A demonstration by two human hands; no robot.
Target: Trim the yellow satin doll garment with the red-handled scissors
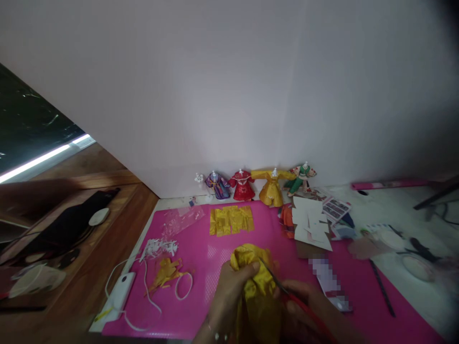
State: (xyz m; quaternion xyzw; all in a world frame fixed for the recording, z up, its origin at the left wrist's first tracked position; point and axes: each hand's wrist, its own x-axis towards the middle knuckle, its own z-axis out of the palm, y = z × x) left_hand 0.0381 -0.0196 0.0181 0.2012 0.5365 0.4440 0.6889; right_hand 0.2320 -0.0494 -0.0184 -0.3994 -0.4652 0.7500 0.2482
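Observation:
In the lower middle, my left hand (231, 291) pinches a bunched piece of shiny yellow fabric (260, 286), thumb on top. The fabric hangs down towards the bottom edge of the view. My right hand (304, 298) is closed around red-handled scissors (275, 279), whose dark blade lies against the fabric and points up and left. Whether the blades are apart I cannot tell. Beyond the hands lie several flat yellow fabric pieces (231, 220) side by side. Yellow scraps (167, 273) are heaped at the left.
A pink mat (201, 306) covers the table. Small doll outfits on stands, including a red dress (243, 185) and a yellow robe (273, 188), line the wall. White cord loops past a white power strip (122, 289). White card (311, 222) and a pixelated phone-like object (330, 284) lie right.

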